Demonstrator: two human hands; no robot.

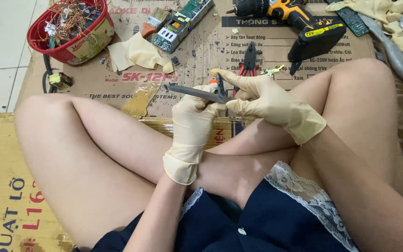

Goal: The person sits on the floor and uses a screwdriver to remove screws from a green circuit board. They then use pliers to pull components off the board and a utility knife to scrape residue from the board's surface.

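Crossed bare legs [94,154] fill the foreground, and above them both gloved hands meet. Left hand [193,122] is clamped around a flat grey metal strip [197,92], holding it level over the cardboard [117,88]. Right hand [264,100] pinches an orange-handled tool [219,86] against the strip. Red-handled pliers [249,63] lie just beyond.

Your left hand [193,122] and right hand [267,100] in cream rubber gloves with rolled cuffs, your navy shorts [276,219] trimmed with white lace, legs bare
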